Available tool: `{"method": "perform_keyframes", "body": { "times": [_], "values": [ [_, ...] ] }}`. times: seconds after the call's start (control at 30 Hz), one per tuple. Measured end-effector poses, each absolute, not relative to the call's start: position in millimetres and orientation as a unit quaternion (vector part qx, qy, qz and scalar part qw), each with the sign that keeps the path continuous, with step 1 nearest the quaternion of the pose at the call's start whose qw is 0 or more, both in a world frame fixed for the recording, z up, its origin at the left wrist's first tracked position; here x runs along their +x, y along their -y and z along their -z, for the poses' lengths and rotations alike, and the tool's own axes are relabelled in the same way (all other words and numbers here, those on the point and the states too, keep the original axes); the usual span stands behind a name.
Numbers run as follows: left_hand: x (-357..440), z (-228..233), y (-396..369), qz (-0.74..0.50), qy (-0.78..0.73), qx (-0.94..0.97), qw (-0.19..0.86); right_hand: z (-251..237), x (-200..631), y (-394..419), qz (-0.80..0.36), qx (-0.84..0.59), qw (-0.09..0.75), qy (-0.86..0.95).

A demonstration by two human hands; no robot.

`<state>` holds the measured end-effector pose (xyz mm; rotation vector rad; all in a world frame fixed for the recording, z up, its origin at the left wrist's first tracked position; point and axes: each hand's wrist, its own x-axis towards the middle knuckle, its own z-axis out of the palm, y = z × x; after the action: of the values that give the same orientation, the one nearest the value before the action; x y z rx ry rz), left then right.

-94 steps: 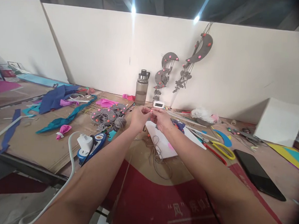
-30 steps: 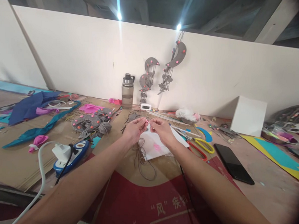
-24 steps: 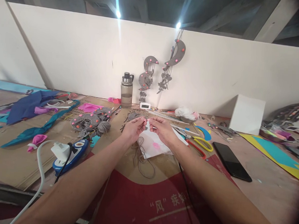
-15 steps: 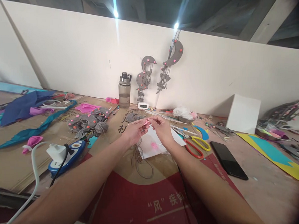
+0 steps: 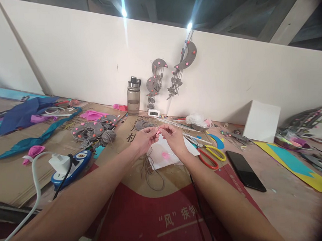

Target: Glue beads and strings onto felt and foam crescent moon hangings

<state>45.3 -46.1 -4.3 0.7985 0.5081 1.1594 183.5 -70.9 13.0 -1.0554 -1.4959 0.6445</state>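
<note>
My left hand and my right hand meet over the middle of the table, fingertips pinched together on a small pink bead. A thin grey cord hangs from my left hand and lies in loops on the cardboard. Just under the hands is a white sheet with a pink blob on it. Left of the hands lies a heap of grey felt crescents with pink dots.
Red and yellow scissors and a black phone lie to the right, a white box behind them. A water bottle stands by the white wall, where grey moon hangings hang. A blue power strip with white plug sits front left.
My view has swung to the right and slightly up. The hands stay together at the table's middle; the pink bead now shows between the fingertips.
</note>
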Motion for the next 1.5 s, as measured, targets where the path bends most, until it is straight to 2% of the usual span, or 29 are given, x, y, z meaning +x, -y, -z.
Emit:
{"method": "perform_keyframes", "body": {
  "times": [0.23,0.4,0.6,0.7,0.9,0.97,1.13,1.37,1.5],
  "values": [
    [44.0,3.5,46.1,-0.516,-0.223,0.393,0.728,-17.2,183.4,73.8,-0.345,-0.445,0.572,0.596],
    [43.9,4.0,47.1,-0.519,-0.242,0.416,0.706,-13.1,186.1,70.7,-0.353,-0.456,0.585,0.57],
    [45.5,1.5,47.9,-0.551,-0.229,0.295,0.746,-14.5,176.0,77.9,-0.37,-0.429,0.623,0.54],
    [48.3,-3.3,49.1,-0.562,-0.229,0.228,0.762,-13.1,161.5,89.1,-0.319,-0.419,0.59,0.612],
    [46.1,-23.0,53.2,-0.584,-0.22,0.122,0.772,3.7,146.1,101.2,-0.039,-0.399,0.482,0.779],
    [41.8,-27.9,52.7,-0.591,-0.217,0.109,0.77,6.3,146.3,103.4,0.017,-0.381,0.452,0.806],
    [37.5,-27.7,50.4,-0.601,-0.185,0.109,0.77,1.7,145.0,108.6,0.04,-0.342,0.434,0.832],
    [35.9,-28.7,52.0,-0.575,-0.165,0.154,0.786,-0.3,147.0,112.1,0.127,-0.437,0.351,0.818],
    [31.7,-29.1,49.5,-0.584,-0.163,0.166,0.777,-4.1,145.0,116.3,0.09,-0.403,0.364,0.835]
  ]
}}
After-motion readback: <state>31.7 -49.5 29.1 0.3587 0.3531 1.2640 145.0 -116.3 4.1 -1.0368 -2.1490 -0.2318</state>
